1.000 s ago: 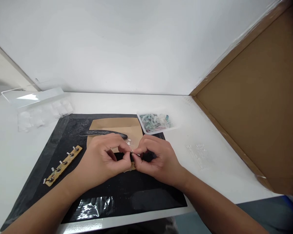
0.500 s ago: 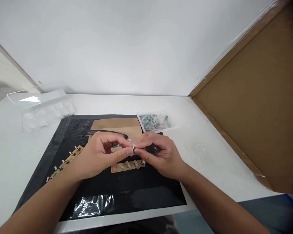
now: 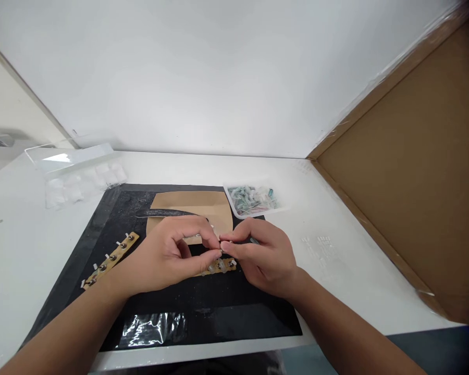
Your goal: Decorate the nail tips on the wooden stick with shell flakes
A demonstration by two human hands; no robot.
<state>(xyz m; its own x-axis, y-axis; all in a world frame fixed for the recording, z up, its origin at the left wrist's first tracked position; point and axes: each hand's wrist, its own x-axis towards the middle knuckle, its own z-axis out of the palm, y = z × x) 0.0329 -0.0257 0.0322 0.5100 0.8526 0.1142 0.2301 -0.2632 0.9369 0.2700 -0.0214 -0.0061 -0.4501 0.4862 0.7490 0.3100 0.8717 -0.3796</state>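
My left hand and my right hand meet over the black mat, thumb and forefinger of each pinched together. Between the fingertips is a tiny object, mostly covered and too small to name. Just below the hands lies a short wooden strip with several clear pieces and a dark metal part on it, partly hidden by my left hand. A second wooden strip with several dark metal holders, each bearing a small whitish piece, lies left of my left wrist.
Behind my hands lie a brown paper sheet and a dark, slim file-like tool. A white tray of greenish and clear pieces stands behind. At left is a clear box; a cardboard panel rises at right.
Both pinched hands have shifted slightly right and down in view, and the right fingers have turned a little around the tiny object. The whole scene has shifted slightly with the camera.
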